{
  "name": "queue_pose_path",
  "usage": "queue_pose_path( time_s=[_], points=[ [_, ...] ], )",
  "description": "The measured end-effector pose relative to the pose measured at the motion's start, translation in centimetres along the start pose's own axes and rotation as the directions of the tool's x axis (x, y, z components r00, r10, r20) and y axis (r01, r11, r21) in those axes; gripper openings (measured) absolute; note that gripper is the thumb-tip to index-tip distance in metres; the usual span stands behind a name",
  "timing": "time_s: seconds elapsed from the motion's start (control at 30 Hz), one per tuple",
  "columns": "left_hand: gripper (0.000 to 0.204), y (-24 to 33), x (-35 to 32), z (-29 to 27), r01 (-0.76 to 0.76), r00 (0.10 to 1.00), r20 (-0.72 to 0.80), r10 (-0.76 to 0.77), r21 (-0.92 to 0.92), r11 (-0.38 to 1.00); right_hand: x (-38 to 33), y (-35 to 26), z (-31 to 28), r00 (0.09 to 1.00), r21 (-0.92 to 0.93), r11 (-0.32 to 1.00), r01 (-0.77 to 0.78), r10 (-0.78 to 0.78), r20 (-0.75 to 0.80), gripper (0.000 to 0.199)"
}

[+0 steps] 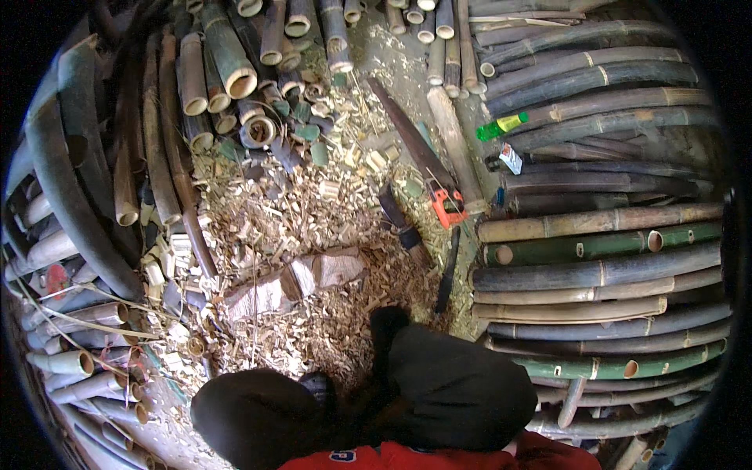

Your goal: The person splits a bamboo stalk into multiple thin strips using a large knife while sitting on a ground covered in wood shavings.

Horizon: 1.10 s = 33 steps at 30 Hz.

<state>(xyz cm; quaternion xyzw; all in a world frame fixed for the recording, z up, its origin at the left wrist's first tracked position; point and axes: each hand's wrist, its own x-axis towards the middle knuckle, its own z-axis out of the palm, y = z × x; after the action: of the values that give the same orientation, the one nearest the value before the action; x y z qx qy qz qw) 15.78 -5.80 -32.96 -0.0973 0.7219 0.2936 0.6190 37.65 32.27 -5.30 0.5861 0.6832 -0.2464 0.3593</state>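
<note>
Neither of my hands shows; my dark-trousered knees (462, 376) and red top (384, 456) fill the lower edge. On the chip-covered ground before my feet lies a notched, pale-cut piece of wood (260, 296). To its right rests a dark tool with a wooden handle (418, 249), its exact kind unclear. Beyond that is a hand saw (448, 207) with an orange handle, its long brown blade slanting away to the upper left. A narrow dark strip, perhaps a blade (449, 272), lies near my right foot.
Bamboo poles (603, 278) are stacked along the right, including a green pole with round holes (595, 249). More bamboo poles (223, 55) lie at the far left. A green bottle (501, 126) and a small white pack (511, 159) sit on the right stack. Wood shavings (313, 329) cover the floor.
</note>
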Motion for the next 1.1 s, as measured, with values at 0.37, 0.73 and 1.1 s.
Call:
queue_pose_path(
  time_s=[0.37,0.73,1.1],
  points=[
    [0.037,0.8,-0.7,3.5,-0.055,0.985,-0.168,0.043,-0.063,0.997,10.1,-0.8,-0.3,0.97,-0.03,0.97,0.243,-0.243,-0.003,0.055],
    [0.039,-1.2,-5.5,7.4,-0.146,0.927,-0.355,0.118,-0.052,0.988,14.8,0.7,1.4,0.874,-0.023,0.875,0.484,-0.485,-0.022,0.061],
    [0.041,-1.6,-7.6,10.2,-0.147,0.902,-0.417,0.112,-0.053,0.988,17.1,-1.2,-1.0,0.792,-0.028,0.794,0.607,-0.608,-0.05,0.068]
  ],
)
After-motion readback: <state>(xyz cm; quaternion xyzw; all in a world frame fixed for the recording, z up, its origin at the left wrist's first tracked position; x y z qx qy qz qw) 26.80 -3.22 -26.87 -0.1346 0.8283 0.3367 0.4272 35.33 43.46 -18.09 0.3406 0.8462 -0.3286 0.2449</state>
